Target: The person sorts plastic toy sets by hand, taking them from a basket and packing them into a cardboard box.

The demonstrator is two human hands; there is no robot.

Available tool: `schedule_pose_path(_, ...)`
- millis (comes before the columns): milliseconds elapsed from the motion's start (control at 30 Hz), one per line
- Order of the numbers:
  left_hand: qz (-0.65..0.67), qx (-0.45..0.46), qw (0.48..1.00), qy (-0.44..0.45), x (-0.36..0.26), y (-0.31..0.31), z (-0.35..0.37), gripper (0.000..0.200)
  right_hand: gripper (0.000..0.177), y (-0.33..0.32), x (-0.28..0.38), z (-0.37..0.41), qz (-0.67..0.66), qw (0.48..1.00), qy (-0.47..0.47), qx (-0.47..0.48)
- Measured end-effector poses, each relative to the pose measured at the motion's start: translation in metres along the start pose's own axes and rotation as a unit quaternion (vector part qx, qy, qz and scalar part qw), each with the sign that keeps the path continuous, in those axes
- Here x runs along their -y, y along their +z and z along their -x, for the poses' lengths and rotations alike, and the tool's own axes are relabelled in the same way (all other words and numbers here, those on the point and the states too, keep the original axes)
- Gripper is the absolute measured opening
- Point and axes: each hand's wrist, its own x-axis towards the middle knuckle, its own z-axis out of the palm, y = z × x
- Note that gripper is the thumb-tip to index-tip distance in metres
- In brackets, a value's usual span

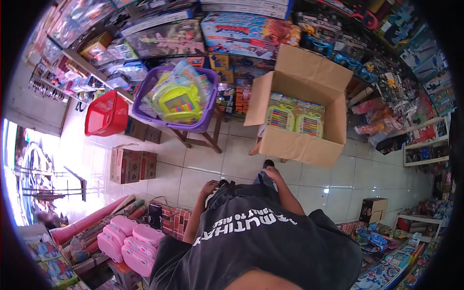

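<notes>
My left hand (pixel 210 187) hangs beside my left leg, small in the view, fingers loosely bent, with nothing visible in it. Close to my right leg is my right hand (pixel 272 172), its fingers loose against the jeans and no object showing in it. In front of me, a purple basket (pixel 209 126) on a wooden stool holds yellow-green, apple-shaped drawing boards (pixel 180 102) in clear bags. To its right stands an open cardboard box (pixel 302 149) with similar packaged boards (pixel 280 117) inside. Neither hand touches the basket or the box.
A red basket (pixel 99 123) and closed cartons (pixel 126 165) stand at left. Pink cases (pixel 140 249) and rolled sheets (pixel 92 220) lie at lower left. Shelves of boxed toys (pixel 249 36) line the far wall. A small carton (pixel 373 210) sits on the tiled floor (pixel 314 186) at right.
</notes>
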Motion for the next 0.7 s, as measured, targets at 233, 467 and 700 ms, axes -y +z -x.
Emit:
schedule_pose_path(233,0.054,-0.091,0.994,0.022,0.026,-0.067,0.034,0.036,0.034,0.078,0.107,0.018,-0.065,0.982,-0.144,0.099)
schedule_pose_path(467,0.158,-0.198,0.94,0.23,-0.047,-0.097,0.06,0.026,0.02,0.054,0.239,0.066,-0.107,0.948,-0.28,0.105)
schedule_pose_path(700,0.115,-0.351,0.839,0.399,-0.196,-0.164,0.107,0.017,0.014,0.033,0.375,0.103,-0.041,0.851,-0.516,-0.092)
